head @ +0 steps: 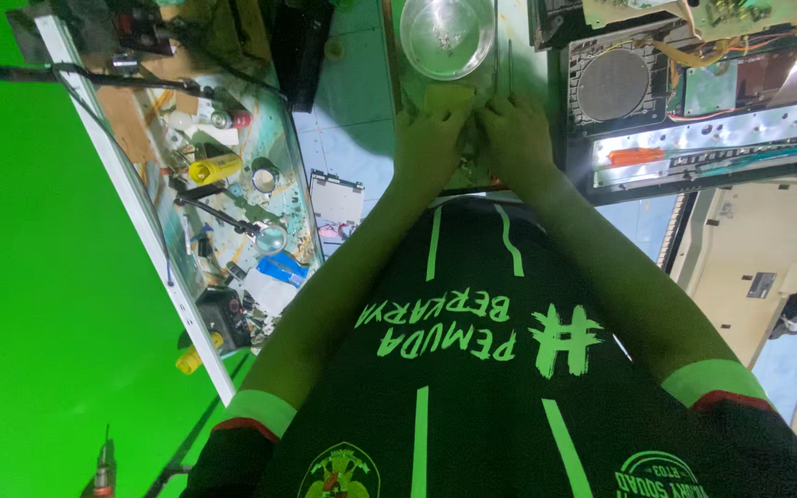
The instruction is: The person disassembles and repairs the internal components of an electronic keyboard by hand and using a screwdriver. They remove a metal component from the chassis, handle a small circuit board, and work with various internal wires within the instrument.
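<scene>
Cluttered repair bench, green-lit. Small flat part [474, 171], mostly hidden, lying just below a clear round dish [447, 35]. Left hand [428, 143] and right hand [516, 138] are pressing together over it; grip undeterminable. Risk: a slipping hand is likely knocking the dish, scattering its contents.

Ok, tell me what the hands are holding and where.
Cannot tell: left hand and right hand press together on something hidden beneath them, just below the clear round dish.

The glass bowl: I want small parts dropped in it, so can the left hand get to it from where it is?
Probably yes. The left hand lies just below the glass bowl, nothing lies between them, and the bowl's open top faces up. The right hand is beside it, not blocking.
</scene>
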Demonstrator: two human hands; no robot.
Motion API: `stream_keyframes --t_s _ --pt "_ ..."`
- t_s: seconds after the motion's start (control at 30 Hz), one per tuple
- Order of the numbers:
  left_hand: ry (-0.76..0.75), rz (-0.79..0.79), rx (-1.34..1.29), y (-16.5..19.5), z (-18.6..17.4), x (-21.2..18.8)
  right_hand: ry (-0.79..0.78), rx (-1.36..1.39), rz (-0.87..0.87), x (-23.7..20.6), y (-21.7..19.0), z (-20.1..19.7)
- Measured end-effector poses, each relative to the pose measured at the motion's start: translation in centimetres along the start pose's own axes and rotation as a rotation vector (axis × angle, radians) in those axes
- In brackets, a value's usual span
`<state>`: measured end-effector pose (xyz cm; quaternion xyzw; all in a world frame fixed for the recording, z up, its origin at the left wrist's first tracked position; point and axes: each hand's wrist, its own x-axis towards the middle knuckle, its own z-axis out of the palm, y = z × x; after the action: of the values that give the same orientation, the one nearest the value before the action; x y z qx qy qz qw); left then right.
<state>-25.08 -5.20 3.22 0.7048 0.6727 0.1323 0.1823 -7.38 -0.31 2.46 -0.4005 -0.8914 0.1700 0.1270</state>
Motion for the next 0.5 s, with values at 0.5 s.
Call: stream_keyframes --t_s 0.5 --pt "-0.043 -0.035 -0.128 1.5 -3.8 0.4 0.102 0.118 0.02 -1.1 0.9 -2.0"
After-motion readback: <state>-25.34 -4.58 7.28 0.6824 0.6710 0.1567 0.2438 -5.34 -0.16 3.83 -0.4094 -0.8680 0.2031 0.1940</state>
